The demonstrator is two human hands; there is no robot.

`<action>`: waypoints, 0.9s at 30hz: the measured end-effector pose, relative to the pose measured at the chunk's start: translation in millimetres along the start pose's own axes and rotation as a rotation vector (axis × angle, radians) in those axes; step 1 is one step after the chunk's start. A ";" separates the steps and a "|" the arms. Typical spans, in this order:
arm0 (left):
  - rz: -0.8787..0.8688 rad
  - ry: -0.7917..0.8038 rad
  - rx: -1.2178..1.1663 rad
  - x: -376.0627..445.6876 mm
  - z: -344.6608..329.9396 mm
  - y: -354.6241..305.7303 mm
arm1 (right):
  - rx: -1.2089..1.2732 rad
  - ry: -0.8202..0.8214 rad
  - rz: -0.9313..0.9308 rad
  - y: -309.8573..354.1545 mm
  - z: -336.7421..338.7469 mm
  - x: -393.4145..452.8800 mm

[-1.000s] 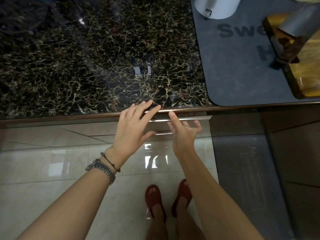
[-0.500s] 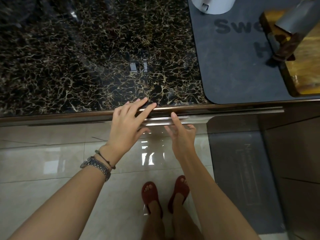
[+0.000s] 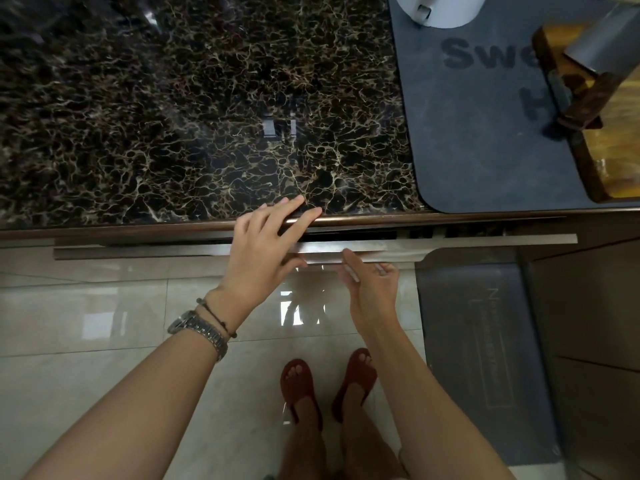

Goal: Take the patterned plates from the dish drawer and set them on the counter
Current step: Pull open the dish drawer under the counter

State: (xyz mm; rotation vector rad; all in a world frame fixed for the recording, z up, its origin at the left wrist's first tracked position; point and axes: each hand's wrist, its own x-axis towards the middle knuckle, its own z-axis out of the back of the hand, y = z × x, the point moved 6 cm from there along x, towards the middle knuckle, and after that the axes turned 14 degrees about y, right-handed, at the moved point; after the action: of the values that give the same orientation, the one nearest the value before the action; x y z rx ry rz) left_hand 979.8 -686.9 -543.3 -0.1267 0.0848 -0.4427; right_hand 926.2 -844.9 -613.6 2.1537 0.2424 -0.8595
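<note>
Standing at the dark marble desk (image 3: 173, 116), you are resting your left hand (image 3: 263, 244) with fingers (image 3: 304, 218) straight across its front edge, while your right hand (image 3: 372, 289) is touching the drawer (image 3: 138, 252) rail from below, fingers loosely curled, gripping nothing that shows. The drawer is sitting only a crack open, its plates hidden from view, so lifting and setting out are all remaining.

Left grip (image 3: 263, 244): fingers straight and slightly spread, tips lying on the front edge of the desk (image 3: 138, 225), thumb tucked just below that edge. Right grip (image 3: 372, 282): just below the same edge, thumb pointing toward it, fingers loosely curled, holding nothing. Both forearms bare, extended toward the edge.
</note>
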 end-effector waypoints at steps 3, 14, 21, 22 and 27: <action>0.023 0.059 -0.014 -5.3 -1.5 7.0 | -0.043 -0.038 -0.015 -8.4 -0.6 -4.0; 0.054 0.275 0.050 -16.3 -9.4 -5.6 | -0.313 -0.154 0.056 -29.5 32.2 -38.9; 0.116 0.324 0.022 -40.5 -17.7 -15.5 | -0.240 -0.295 0.083 -51.7 56.0 -59.5; 0.115 0.323 0.009 -43.6 -19.2 -16.8 | -0.200 -0.292 0.080 -52.4 56.7 -63.4; 0.116 0.360 -0.061 -62.9 -27.9 -21.0 | -0.192 -0.352 0.161 -49.2 49.5 -89.0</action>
State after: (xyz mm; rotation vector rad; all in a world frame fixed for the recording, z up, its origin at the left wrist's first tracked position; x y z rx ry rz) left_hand 911.3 -681.5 -564.6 -0.1007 0.4578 -0.3428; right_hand 813.4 -838.9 -608.3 1.7828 -0.0259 -1.0561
